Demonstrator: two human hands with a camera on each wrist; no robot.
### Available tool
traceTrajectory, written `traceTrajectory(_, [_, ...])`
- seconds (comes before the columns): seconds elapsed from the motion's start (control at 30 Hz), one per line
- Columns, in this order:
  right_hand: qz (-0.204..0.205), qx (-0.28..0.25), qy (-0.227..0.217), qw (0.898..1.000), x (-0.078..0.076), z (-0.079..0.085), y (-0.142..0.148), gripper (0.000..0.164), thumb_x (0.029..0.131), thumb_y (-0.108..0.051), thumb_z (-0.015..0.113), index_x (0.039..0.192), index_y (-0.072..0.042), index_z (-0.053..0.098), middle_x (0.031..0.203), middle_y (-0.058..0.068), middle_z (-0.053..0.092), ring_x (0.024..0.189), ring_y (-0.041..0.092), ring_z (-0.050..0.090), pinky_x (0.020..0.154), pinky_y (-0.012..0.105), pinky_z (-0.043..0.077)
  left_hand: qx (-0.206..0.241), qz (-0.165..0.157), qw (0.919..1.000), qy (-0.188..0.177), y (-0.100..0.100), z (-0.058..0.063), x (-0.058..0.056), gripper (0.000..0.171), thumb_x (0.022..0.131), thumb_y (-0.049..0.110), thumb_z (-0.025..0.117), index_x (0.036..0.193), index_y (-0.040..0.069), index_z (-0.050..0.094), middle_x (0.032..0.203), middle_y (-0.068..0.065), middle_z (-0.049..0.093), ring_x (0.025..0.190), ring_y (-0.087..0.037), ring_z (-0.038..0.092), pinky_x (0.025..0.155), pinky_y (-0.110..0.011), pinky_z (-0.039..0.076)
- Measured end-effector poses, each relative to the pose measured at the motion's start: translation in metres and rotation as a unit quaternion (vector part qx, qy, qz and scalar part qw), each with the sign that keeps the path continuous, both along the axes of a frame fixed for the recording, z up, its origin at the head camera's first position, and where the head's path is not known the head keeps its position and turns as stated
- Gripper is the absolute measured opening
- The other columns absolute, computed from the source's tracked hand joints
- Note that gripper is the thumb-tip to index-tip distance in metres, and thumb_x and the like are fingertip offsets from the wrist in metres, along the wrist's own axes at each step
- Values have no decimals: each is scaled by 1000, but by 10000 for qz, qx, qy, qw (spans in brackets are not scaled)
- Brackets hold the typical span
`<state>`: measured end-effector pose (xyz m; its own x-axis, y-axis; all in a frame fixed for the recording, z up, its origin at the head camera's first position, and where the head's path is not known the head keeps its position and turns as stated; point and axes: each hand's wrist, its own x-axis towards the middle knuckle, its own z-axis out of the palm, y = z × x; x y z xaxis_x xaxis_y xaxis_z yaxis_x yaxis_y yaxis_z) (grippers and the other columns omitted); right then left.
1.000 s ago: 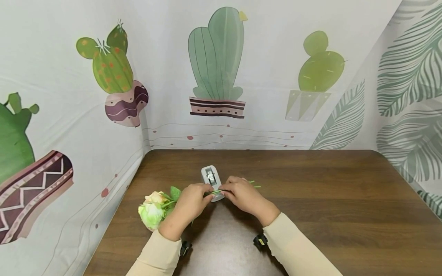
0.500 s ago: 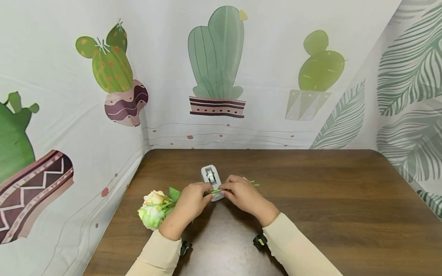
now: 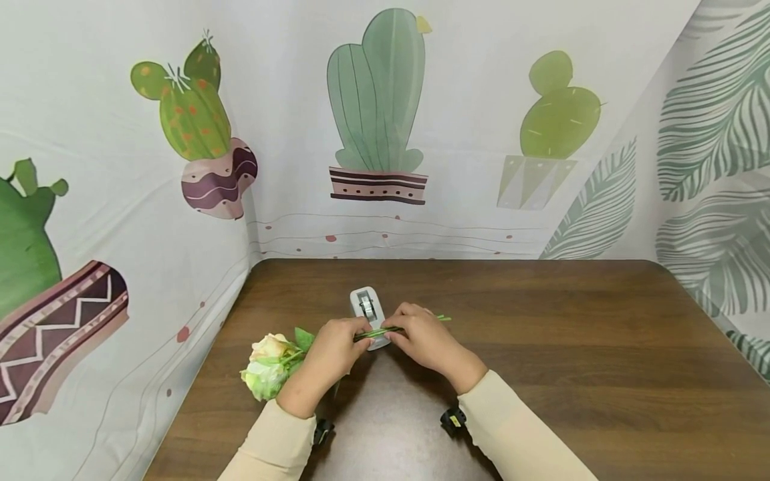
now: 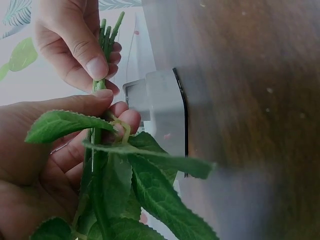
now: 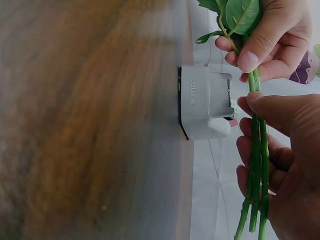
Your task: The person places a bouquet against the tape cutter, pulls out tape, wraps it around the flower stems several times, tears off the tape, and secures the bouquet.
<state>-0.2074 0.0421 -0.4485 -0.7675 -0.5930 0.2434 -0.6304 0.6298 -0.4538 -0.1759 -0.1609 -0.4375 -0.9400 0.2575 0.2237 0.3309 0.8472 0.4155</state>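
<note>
A small bunch of artificial roses with pale yellow-green blooms (image 3: pixel 267 364) reaches out to the left of my left hand (image 3: pixel 333 344). That hand pinches the green stems (image 5: pixel 256 160) between thumb and fingers, just below the leaves (image 4: pixel 160 185). Close beside it, my right hand (image 3: pixel 424 337) grips the same stems farther toward their cut ends, thumb on top. Only a short length of stem shows between the two thumbs. Stem ends (image 4: pixel 112 32) stick out past the right hand. The stems pass over a light grey tape dispenser (image 3: pixel 368 304) standing on the table.
The brown wooden table (image 3: pixel 541 374) extends right of the hands, with its far edge against a white cloth backdrop (image 3: pixel 469 120) printed with cacti and leaves. A black wrist camera (image 3: pixel 454 419) sits at the right cuff, another (image 3: pixel 323 432) at the left.
The stem ends beyond my right hand have come closer together. The blooms have turned slightly; both hands stay in almost the same place.
</note>
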Motion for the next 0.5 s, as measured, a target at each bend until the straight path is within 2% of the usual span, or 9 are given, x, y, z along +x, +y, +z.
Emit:
traceTrajectory(0.1, [6,3,26,10000,0,-1,1,20,99,-24,66,116,-18,75,105,-2,64,94,13,62,86,35,52,32,6,10000,-40,0,0,0,10,85,15,81,88,19,72,82,5,73,66,-7,57,62,-28,47])
traceTrajectory(0.27, [76,8,5,10000,-1,-1,2,19,100,-25,66,115,-19,74,104,-4,63,83,7,59,73,25,50,95,-40,9999,-94,0,1,0,9,85,14,81,88,18,73,80,6,73,67,-6,58,63,-27,48])
traceTrajectory(0.5, [363,-73,201,9991,-4,0,4,19,100,-22,65,115,-18,75,104,-3,70,92,11,65,83,32,54,144,-102,9998,-103,-2,2,0,8,86,14,80,89,18,74,82,6,74,68,-6,58,64,-27,48])
